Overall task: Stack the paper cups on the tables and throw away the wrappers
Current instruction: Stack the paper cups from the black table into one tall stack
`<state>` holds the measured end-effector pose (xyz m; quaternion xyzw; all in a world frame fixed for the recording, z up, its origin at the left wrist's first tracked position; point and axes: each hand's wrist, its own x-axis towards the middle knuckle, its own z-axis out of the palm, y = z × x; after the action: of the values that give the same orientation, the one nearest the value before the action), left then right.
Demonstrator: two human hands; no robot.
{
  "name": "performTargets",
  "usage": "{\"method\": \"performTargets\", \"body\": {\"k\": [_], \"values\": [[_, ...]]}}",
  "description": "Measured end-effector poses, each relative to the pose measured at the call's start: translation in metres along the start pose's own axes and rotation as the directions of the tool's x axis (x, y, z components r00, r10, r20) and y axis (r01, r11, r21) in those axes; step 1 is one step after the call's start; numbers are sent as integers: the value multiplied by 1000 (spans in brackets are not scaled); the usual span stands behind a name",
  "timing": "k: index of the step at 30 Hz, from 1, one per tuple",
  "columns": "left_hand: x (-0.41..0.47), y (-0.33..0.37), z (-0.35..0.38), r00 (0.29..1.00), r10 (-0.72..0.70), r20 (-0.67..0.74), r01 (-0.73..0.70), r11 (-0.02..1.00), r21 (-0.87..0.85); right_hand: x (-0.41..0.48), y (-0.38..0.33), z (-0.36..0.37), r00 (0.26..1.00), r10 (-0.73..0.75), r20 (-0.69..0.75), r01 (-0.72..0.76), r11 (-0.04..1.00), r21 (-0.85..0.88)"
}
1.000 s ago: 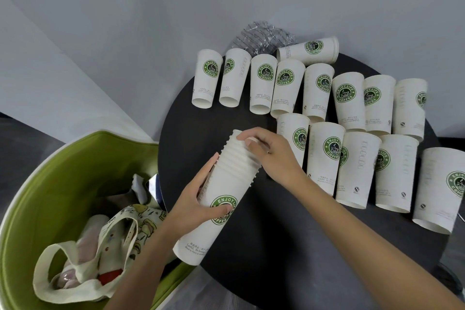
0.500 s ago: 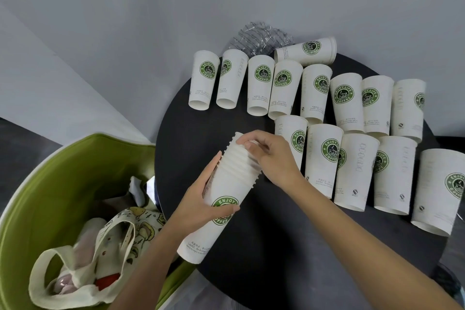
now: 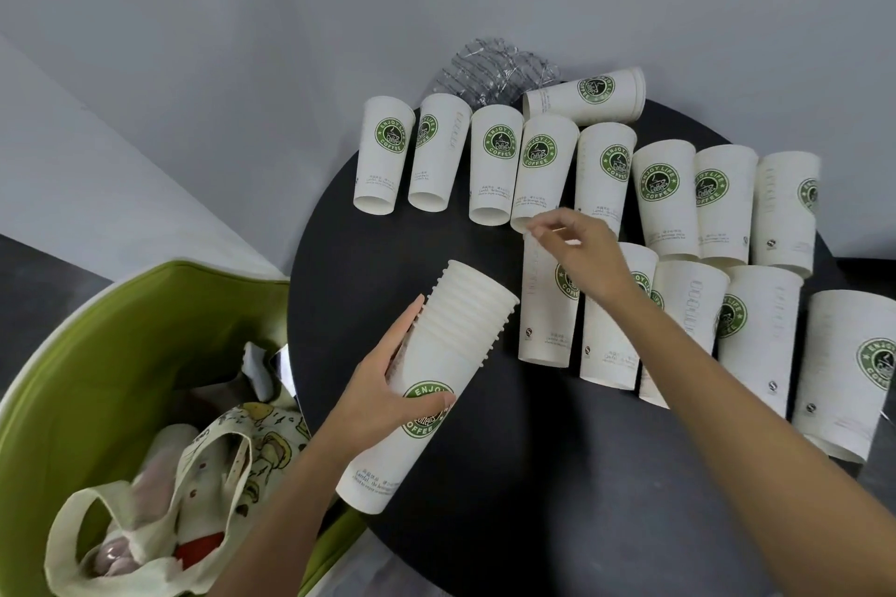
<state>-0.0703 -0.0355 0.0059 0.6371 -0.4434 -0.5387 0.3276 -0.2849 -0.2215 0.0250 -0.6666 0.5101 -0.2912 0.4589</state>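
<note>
The left hand [image 3: 388, 395] is wrapped around a stack [image 3: 431, 383] of nested paper cups at lower centre of the frame, fingers behind and thumb across the green logo. The stack is tilted, its long axis running from lower left to upper right, with the open mouth at lower left past the edge of the round black table [image 3: 485, 475] and the ribbed bases pointing to upper right. The right hand [image 3: 577, 252] sits at centre frame over the base of an upside-down cup [image 3: 545, 305], fingers loosely curled and pinched near its top edge; I cannot tell whether they grip it. More inverted cups stand in two rows across the upper right, and one cup [image 3: 584, 97] lies on its side, long axis roughly horizontal. A crumpled clear wrapper [image 3: 489, 70] lies just behind it. A green bin [image 3: 63, 354] at lower left holds a cloth bag [image 3: 203, 465].
</note>
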Motion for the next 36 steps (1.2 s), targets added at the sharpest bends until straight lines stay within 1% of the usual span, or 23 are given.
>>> {"method": "performTargets", "body": {"k": [5, 9, 12, 16, 19, 23, 28, 33, 36], "values": [[4, -1, 0, 1000, -12, -2, 12, 1000, 19, 24, 17, -16, 997, 19, -77, -28, 993, -111], [8, -2, 0, 1000, -18, 2, 18, 999, 26, 36, 26, -22, 1000, 11, -9, -13, 973, -229], [10, -2, 1, 1000, -20, -12, 21, 1000, 21, 42, 29, -23, 996, 57, 73, -34, 956, -290], [10, -4, 3, 1000, -28, -13, 28, 1000, 5, 48, 34, -21, 979, 145, 146, -103, 960, -260], [11, -6, 4, 1000, -24, -9, 24, 1000, 7, 50, 37, -19, 970, 172, 172, -132, 966, -222], [11, -6, 3, 999, -32, -11, 32, 1000, -1, 51, 37, -18, 965, 163, 208, -113, 965, -235], [9, -4, 2, 999, -38, -26, 37, 999, -5, 47, 34, -16, 968, 134, 212, -90, 974, -207], [6, -6, -1, 999, -34, -34, 34, 999, -5, 39, 29, -16, 977, 83, 196, -54, 987, -150], [3, -5, -2, 999, -28, -40, 28, 1000, 0, 32, 28, -17, 985, 60, 161, -38, 991, -131]]}}
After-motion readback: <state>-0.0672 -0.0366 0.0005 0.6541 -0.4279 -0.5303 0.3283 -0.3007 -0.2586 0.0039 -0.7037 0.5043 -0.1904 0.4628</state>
